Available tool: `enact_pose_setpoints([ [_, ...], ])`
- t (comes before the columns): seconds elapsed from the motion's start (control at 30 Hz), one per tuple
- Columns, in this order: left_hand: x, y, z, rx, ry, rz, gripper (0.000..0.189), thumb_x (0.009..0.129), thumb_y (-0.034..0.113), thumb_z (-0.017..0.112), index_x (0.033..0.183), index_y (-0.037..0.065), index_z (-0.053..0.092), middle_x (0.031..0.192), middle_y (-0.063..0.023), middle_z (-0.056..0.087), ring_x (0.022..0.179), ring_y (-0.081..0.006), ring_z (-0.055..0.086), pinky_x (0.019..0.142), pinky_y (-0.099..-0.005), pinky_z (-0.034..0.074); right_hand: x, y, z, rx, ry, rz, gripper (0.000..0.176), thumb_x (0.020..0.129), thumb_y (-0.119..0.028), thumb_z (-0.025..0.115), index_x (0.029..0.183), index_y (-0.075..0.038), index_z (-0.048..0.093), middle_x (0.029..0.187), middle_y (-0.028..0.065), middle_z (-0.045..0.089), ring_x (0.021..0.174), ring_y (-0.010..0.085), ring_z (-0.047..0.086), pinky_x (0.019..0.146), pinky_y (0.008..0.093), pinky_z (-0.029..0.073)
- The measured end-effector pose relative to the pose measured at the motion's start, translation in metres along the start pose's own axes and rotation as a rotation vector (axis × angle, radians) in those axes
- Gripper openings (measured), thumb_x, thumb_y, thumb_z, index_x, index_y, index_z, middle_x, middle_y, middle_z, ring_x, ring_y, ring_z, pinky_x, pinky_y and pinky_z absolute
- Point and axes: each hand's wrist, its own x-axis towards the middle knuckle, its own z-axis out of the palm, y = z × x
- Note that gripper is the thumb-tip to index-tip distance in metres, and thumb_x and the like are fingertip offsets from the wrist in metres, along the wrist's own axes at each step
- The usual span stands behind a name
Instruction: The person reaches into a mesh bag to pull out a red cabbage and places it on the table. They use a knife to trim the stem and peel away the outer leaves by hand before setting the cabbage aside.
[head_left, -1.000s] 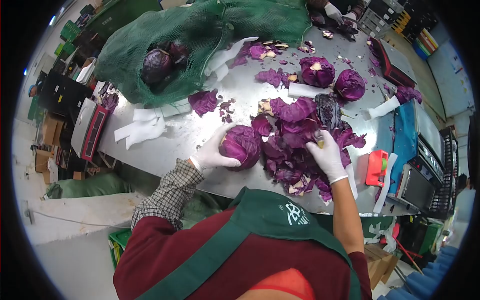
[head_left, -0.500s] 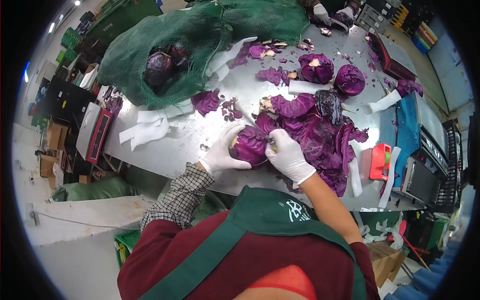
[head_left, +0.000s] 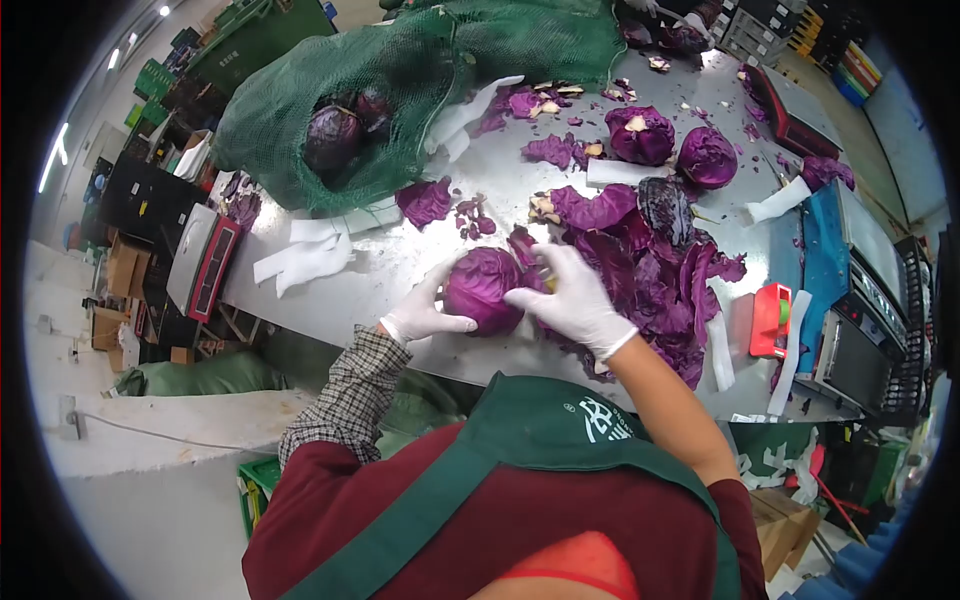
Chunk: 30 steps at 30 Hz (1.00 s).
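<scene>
A round purple cabbage (head_left: 482, 290) rests over the metal table near its front edge. My left hand (head_left: 428, 308), in a white glove, is wrapped round the cabbage's left side. My right hand (head_left: 572, 300), gloved too, is at its right side, thumb on the cabbage and the other fingers curled. Something small and yellowish shows between those fingers, with a purple leaf beside it; what it is I cannot make out. Just right of this hand lies a heap of loose purple leaves (head_left: 690, 290).
A green mesh sack (head_left: 260, 130) with cabbages covers the back left. Two cabbages (head_left: 640, 136) sit at the back right. White foam strips (head_left: 305, 258), a red tape dispenser (head_left: 768, 320) and scales (head_left: 205, 262) stand around. Another person's gloved hands (head_left: 694, 24) are at the far edge.
The cabbage has turned, so its pale stem end no longer shows at the left. My right hand's fingers have spread from a tighter grip, with a leaf now beside them.
</scene>
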Motion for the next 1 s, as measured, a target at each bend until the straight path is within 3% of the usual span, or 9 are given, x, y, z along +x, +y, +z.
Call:
enact_pose_setpoints([
  [0.1, 0.0, -0.001, 0.004, 0.237, 0.028, 0.119, 0.107, 0.063, 0.022, 0.085, 0.148, 0.008, 0.021, 0.146, -0.0184, 0.031, 0.135, -0.0288, 0.034, 0.11, -0.0395, 0.031, 0.004, 0.003, 0.025, 0.0, -0.146, 0.163, 0.08, 0.073, -0.051, 0.072, 0.129, 0.0, 0.044, 0.119, 0.0267, 0.05, 0.107, 0.0403, 0.055, 0.092, 0.043, 0.046],
  [0.27, -0.019, -0.003, 0.014, 0.33, 0.082, 0.153, 0.108, 0.061, 0.032, 0.086, 0.147, 0.008, 0.025, 0.145, -0.0189, 0.031, 0.135, -0.0321, 0.033, 0.11, -0.0391, 0.03, -0.01, 0.015, 0.027, 0.134, -0.042, 0.005, 0.034, 0.08, -0.019, 0.063, 0.107, 0.001, 0.057, 0.097, 0.0225, 0.06, 0.092, 0.0375, 0.061, 0.082, 0.0424, 0.049],
  [0.5, -0.027, -0.012, 0.042, 0.263, 0.426, 0.053, 0.101, 0.062, 0.033, 0.086, 0.141, 0.001, 0.031, 0.136, -0.023, 0.038, 0.128, -0.0324, 0.04, 0.107, -0.0389, 0.034, -0.038, -0.013, 0.037, 0.164, -0.128, -0.137, 0.014, 0.079, -0.011, 0.06, 0.091, -0.003, 0.057, 0.082, 0.0203, 0.06, 0.082, 0.0399, 0.06, 0.069, 0.0449, 0.049],
  [0.63, -0.026, -0.015, 0.053, 0.207, 0.506, 0.055, 0.098, 0.062, 0.034, 0.086, 0.138, 0.0, 0.034, 0.133, -0.022, 0.041, 0.127, -0.0321, 0.042, 0.107, -0.0374, 0.035, -0.017, 0.024, 0.02, 0.321, 0.11, 0.097, 0.01, 0.08, -0.007, 0.059, 0.088, -0.001, 0.058, 0.074, 0.0167, 0.064, 0.067, 0.0217, 0.065, 0.064, 0.034, 0.051],
  [0.73, -0.028, -0.006, 0.05, 0.32, 0.439, 0.078, 0.098, 0.061, 0.032, 0.086, 0.138, 0.002, 0.034, 0.133, -0.0213, 0.041, 0.127, -0.0339, 0.042, 0.107, -0.0387, 0.035, 0.008, 0.068, 0.003, 0.101, 0.275, 0.15, 0.012, 0.081, -0.009, 0.059, 0.088, 0.001, 0.057, 0.074, 0.0196, 0.062, 0.066, 0.0276, 0.064, 0.064, 0.0352, 0.05],
  [0.83, -0.03, -0.02, 0.049, 0.178, 0.451, 0.126, 0.097, 0.061, 0.032, 0.086, 0.138, 0.002, 0.034, 0.134, -0.0214, 0.04, 0.127, -0.0349, 0.041, 0.107, -0.0399, 0.035, 0.014, 0.086, -0.017, -0.084, 0.115, 0.339, 0.033, 0.081, -0.023, 0.067, 0.104, -0.003, 0.056, 0.089, 0.0203, 0.063, 0.081, 0.0328, 0.065, 0.073, 0.041, 0.051],
  [0.9, -0.03, -0.008, 0.05, 0.267, 0.455, 0.123, 0.097, 0.061, 0.031, 0.085, 0.138, 0.002, 0.034, 0.134, -0.0217, 0.04, 0.127, -0.035, 0.041, 0.108, -0.0405, 0.035, 0.005, 0.058, -0.019, -0.321, 0.251, 0.058, 0.058, 0.079, -0.035, 0.071, 0.124, -0.006, 0.048, 0.11, 0.021, 0.057, 0.093, 0.0357, 0.062, 0.077, 0.0437, 0.051],
  [0.93, -0.031, -0.004, 0.051, 0.312, 0.455, 0.117, 0.097, 0.061, 0.031, 0.085, 0.138, 0.002, 0.034, 0.134, -0.0218, 0.04, 0.127, -0.0351, 0.041, 0.108, -0.0409, 0.035, 0.005, 0.026, -0.024, -0.257, 0.109, 0.118, 0.076, 0.077, -0.042, 0.072, 0.134, -0.006, 0.038, 0.123, 0.021, 0.049, 0.099, 0.0374, 0.06, 0.081, 0.0432, 0.051],
  [1.0, -0.033, -0.003, 0.054, 0.361, 0.455, 0.126, 0.097, 0.061, 0.032, 0.085, 0.138, 0.002, 0.034, 0.135, -0.0222, 0.039, 0.128, -0.0355, 0.041, 0.108, -0.0412, 0.034, 0.005, 0.0, -0.007, -0.086, 0.04, 0.054, 0.073, 0.076, -0.039, 0.076, 0.13, 0.0, 0.046, 0.111, 0.0184, 0.059, 0.095, 0.0266, 0.062, 0.082, 0.0362, 0.051],
])
